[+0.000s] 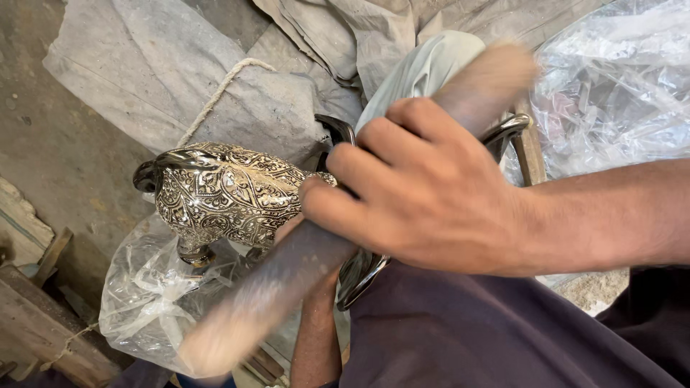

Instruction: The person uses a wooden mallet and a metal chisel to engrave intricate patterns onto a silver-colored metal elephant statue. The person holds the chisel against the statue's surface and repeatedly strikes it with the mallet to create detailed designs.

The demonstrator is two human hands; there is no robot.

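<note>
From the head view we see the right hand (424,190) reaching in from the right edge, forearm running almost level across the frame, knuckles up and fingers curled tight around a long wooden stick (302,262). That stick is blurred along its whole length; it slants from the upper right, past the hand, down to the lower left, where its pale end smears out over a clear plastic bag (140,302).

Our view of the left hand is poor: only a bare forearm (316,345) rises from the bottom edge under the stick, and the hand itself is hidden behind the stick and the right hand, so we cannot tell whether it grips anything.

Just left of the right hand's fingertips sits an engraved metal vessel (223,194), silvery with dense dark patterning, its rounded body tilted on its side and a short foot pointing down toward the plastic bag. A dark curved handle (147,176) shows at its left end, and further glossy dark curves (359,276) show beneath the right hand. The stick crosses close in front of the vessel's right side.

Behind it lie grey cloth sacks (180,79) with a pale rope (215,97) across them. Dark purple cloth (489,330) covers the lap at lower right, and more crumpled clear plastic (611,86) fills the upper right.
</note>
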